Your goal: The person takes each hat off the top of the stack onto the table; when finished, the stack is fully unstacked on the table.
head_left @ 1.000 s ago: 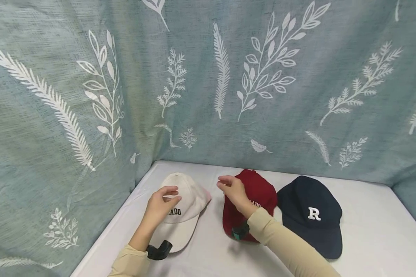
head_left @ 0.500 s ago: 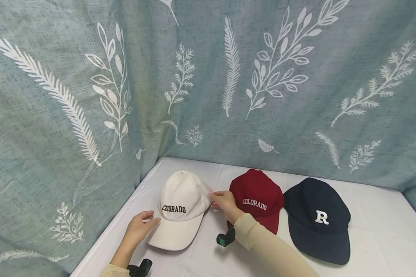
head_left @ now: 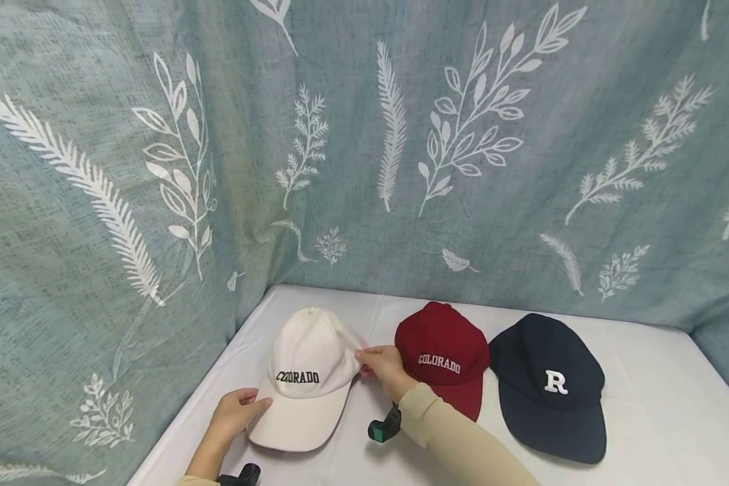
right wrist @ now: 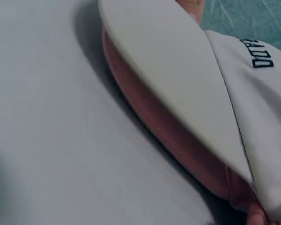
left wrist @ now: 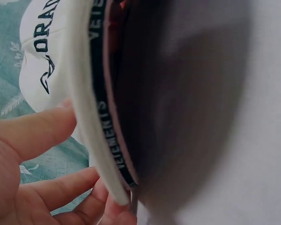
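A: ok biggest stuff first, what's around that red cap point(head_left: 440, 341)?

B: Behind it there's a huge blue-green curtain point(head_left: 340, 169) with white leafy prints, and under it a white table point(head_left: 656, 405). Then the other hats: navy cap point(head_left: 547, 391) just beside it on the right, white cap point(head_left: 306, 405) a bit off to its left. All three brims point toward the person.

A: and the arms?

B: Right arm's beige sleeve point(head_left: 455, 439) cuts across in front of the red cap. The right hand point(head_left: 383, 370) is by the red cap's left side, pinching the right edge of the white cap's crown. Left hand point(head_left: 233, 412) is way further left of the red cap, gripping the white cap's brim at its edge, thumb on top.

A: any little details?

B: Yep, black wrist camera point(head_left: 383, 426) just left of the red cap's brim. Left wrist view also shows a dark "VETEMENTS" band point(left wrist: 99, 79) along the white cap's edge. Tiniest bit: "COLORADO" lettering point(head_left: 439, 364) on the red cap's own front.
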Tool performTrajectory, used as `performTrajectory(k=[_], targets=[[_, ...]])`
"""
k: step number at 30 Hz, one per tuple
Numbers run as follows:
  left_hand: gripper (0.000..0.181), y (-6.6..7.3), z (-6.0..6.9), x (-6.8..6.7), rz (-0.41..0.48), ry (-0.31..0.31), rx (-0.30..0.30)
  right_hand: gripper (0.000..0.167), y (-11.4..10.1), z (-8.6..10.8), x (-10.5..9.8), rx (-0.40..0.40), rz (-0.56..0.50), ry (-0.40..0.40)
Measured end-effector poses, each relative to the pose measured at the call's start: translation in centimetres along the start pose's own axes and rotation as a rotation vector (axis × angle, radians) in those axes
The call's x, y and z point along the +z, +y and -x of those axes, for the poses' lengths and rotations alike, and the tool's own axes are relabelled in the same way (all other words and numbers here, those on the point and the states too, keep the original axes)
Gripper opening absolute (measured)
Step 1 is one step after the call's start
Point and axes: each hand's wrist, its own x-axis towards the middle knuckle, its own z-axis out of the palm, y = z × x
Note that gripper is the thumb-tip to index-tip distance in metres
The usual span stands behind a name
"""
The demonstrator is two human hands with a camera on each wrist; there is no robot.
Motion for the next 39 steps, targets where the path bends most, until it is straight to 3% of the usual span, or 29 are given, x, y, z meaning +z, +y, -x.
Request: performTrajectory(k=[7,12,15,19,23,26,29,35,39], targets=[[0.055,-0.1,-0.2,0.2,0.081,-0.003,-0.035,0.018,0.2,0.2,-0.2,-0.078,-0.039,0.034],[0.053,0.5,-0.2,0.0,0.190,-0.013,-0.076,0.020,-1.6,0.2,-1.0,-0.157,-0.021,0.036],[0.053,1.9,-0.1,-0.3,0.225,-0.005,-0.054,0.023,-3.7,0.0,-1.8,-0.188,-0.020,0.033],[0.053,4.7,0.3,-0.4,0.251,0.010,0.031,0.025,-6.8,-0.3,-3.6,-0.206,-0.015,0.026],[0.045,8.2,0.7,0.7,0.335,0.020,0.106,0.024,-9.7,-0.5,-6.5,-0.225,-0.010,0.019],[0.039,11.0,0.7,2.8,0.426,0.013,0.156,0.024,-11.3,-0.5,-10.2,-0.256,-0.021,0.023],[0.033,13.9,0.7,6.2,0.525,-0.044,0.202,0.023,-12.2,0.1,-15.2,-0.277,-0.010,0.028],[0.029,19.3,1.6,14.8,0.631,-0.296,0.311,0.014,-12.2,2.1,-27.5,-0.275,0.059,0.071],[0.023,23.1,3.3,21.3,0.646,-0.417,0.318,0.025,-9.2,1.5,-37.9,-0.268,0.058,0.099]])
